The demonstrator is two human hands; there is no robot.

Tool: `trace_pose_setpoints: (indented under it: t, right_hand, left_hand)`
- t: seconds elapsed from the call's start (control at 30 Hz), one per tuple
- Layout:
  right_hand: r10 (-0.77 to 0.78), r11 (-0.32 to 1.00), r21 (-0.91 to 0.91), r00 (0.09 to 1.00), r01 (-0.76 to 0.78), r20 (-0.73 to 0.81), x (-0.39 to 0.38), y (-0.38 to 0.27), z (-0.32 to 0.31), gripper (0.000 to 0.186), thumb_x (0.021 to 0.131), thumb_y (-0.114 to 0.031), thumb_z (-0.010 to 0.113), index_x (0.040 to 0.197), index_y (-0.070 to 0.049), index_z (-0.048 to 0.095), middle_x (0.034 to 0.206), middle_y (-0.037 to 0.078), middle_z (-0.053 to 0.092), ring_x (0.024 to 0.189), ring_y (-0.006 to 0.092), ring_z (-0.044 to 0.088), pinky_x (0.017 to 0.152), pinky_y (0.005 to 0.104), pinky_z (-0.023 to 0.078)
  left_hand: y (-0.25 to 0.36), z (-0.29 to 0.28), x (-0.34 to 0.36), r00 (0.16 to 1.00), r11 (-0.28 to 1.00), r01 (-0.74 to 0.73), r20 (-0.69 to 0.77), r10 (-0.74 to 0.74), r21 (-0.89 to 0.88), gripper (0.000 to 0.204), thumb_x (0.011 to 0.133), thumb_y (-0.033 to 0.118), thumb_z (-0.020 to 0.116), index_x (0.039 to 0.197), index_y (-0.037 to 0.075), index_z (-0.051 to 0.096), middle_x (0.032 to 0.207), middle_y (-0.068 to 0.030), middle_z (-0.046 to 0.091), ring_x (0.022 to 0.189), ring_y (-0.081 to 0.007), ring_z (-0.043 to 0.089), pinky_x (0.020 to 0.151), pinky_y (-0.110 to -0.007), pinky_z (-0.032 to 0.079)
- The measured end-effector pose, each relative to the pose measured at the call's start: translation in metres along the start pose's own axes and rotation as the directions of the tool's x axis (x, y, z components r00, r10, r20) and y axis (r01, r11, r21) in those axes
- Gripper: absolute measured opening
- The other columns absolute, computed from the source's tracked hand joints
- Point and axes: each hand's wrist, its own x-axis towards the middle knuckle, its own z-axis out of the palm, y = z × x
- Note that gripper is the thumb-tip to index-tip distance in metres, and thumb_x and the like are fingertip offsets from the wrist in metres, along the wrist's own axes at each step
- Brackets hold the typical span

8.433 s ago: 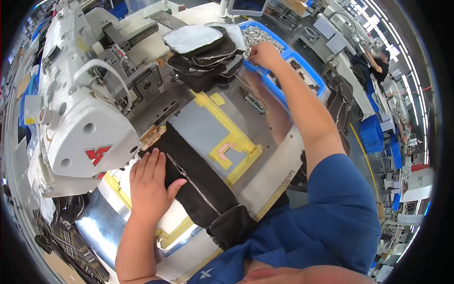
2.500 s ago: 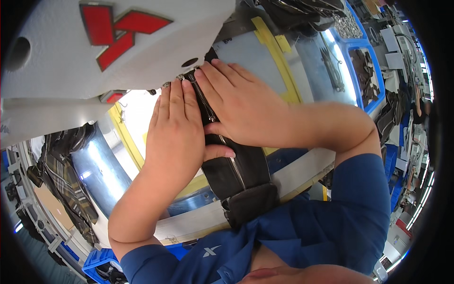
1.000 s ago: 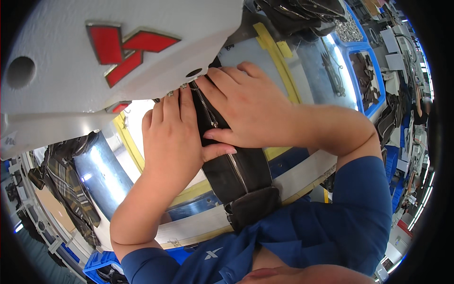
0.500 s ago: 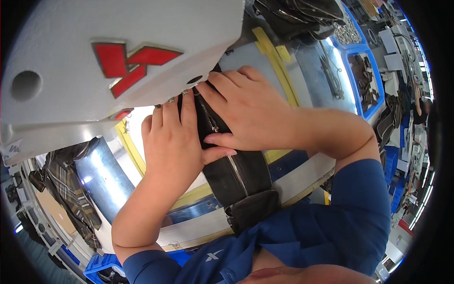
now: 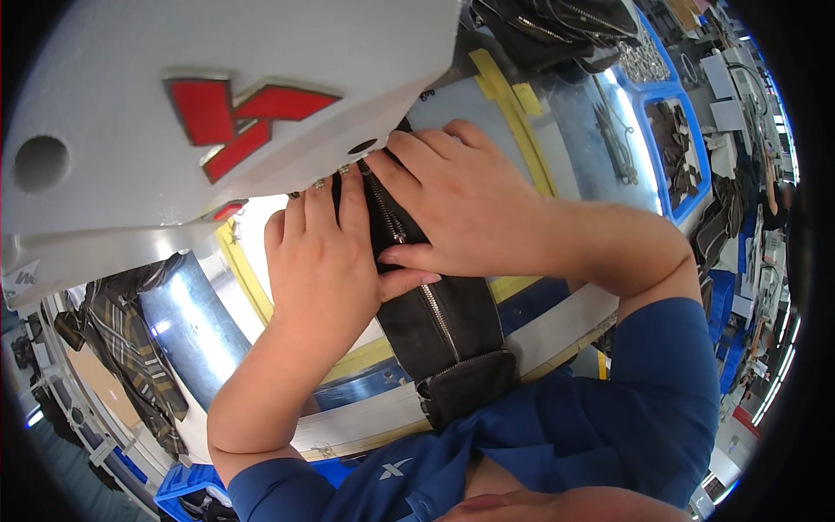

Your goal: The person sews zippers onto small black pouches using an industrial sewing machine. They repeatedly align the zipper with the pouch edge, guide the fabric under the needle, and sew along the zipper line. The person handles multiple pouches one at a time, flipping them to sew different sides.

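A long black fabric piece with a metal zipper [image 5: 439, 317] runs from under the white machine head [image 5: 287, 43] toward my body; it looks like part of a bag. My left hand [image 5: 317, 261] lies on its left side, fingers stretched toward the machine, the tips partly hidden under the head's edge. Across its right side rests my right hand [image 5: 461, 191], open with fingers spread and slightly bent. Both thumbs press on the zipper line, close to each other near the zipper pull [image 5: 399, 237]. Where the fabric meets the machine is hidden. A black pouch-like end [image 5: 470, 383] hangs over the table edge.
Yellow tape strips [image 5: 513, 113] mark the table. Scissors-like metal tools [image 5: 616, 130] lie at the right, near blue bins [image 5: 665, 91]. Black zippered pieces [image 5: 557, 30] are piled at the back. Plaid cloth [image 5: 130, 348] hangs at the left above a blue crate [image 5: 187, 483].
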Motion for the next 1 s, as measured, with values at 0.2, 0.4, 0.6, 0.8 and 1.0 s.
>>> trace_pose_setpoints:
  t: [0.2, 0.4, 0.6, 0.8, 1.0]
  right_hand:
    - [-0.002, 1.000, -0.009, 1.000, 0.002, 0.007, 0.0022, -0.0005, 0.0014, 0.092, 0.082, -0.059, 0.079, 0.143, 0.008, 0.061, 0.118, 0.010, 0.063, 0.108, 0.0233, 0.060, 0.091, 0.0405, 0.046]
    - [0.000, 1.000, -0.015, 1.000, 0.000, -0.006, 0.0009, -0.0002, 0.0032, 0.091, 0.083, -0.059, 0.078, 0.143, 0.007, 0.061, 0.119, 0.010, 0.064, 0.109, 0.0233, 0.060, 0.092, 0.0411, 0.047]
    - [0.000, 1.000, -0.015, 1.000, 0.000, -0.016, 0.0010, -0.0006, 0.0046, 0.090, 0.084, -0.060, 0.078, 0.143, 0.006, 0.062, 0.121, 0.010, 0.064, 0.109, 0.0234, 0.061, 0.093, 0.0410, 0.047]
    - [-0.016, 0.999, -0.031, 1.000, 0.015, -0.020, 0.0005, 0.0003, 0.0053, 0.089, 0.085, -0.060, 0.076, 0.142, 0.006, 0.063, 0.118, 0.010, 0.065, 0.108, 0.0230, 0.061, 0.093, 0.0407, 0.046]
    - [-0.053, 0.998, 0.018, 0.995, 0.055, -0.089, 0.0002, 0.0035, 0.0050, 0.078, 0.077, -0.055, 0.082, 0.129, 0.001, 0.068, 0.115, 0.010, 0.066, 0.105, 0.0258, 0.063, 0.095, 0.0419, 0.046]
  left_hand:
    - [-0.0008, 0.0009, 0.0018, 0.994, 0.997, -0.047, -0.098, 0.053, 0.063, 0.120, 0.053, 0.073, 0.087, 0.143, -0.002, 0.059, 0.131, -0.0207, 0.064, 0.114, -0.0335, 0.065, 0.090, -0.045, 0.050]
    - [0.0004, 0.0023, 0.0012, 0.996, 0.997, -0.031, -0.082, 0.037, 0.075, 0.122, 0.056, 0.077, 0.084, 0.144, -0.004, 0.058, 0.135, -0.0216, 0.063, 0.119, -0.0357, 0.064, 0.095, -0.047, 0.049]
    - [0.0008, -0.0008, 0.0004, 1.000, 1.000, 0.002, -0.011, -0.001, 0.028, 0.127, 0.058, 0.075, 0.085, 0.150, -0.007, 0.053, 0.142, -0.0233, 0.060, 0.130, -0.0401, 0.061, 0.104, -0.050, 0.048]
    - [-0.0002, 0.0017, -0.0018, 1.000, 0.999, -0.010, -0.017, 0.011, 0.050, 0.127, 0.059, 0.076, 0.085, 0.150, -0.007, 0.054, 0.144, -0.0238, 0.059, 0.130, -0.0401, 0.061, 0.105, -0.050, 0.048]
    - [0.0016, -0.0005, 0.0001, 1.000, 0.999, -0.013, -0.014, 0.014, 0.043, 0.127, 0.060, 0.077, 0.084, 0.150, -0.007, 0.054, 0.145, -0.0242, 0.059, 0.131, -0.0408, 0.060, 0.106, -0.050, 0.047]
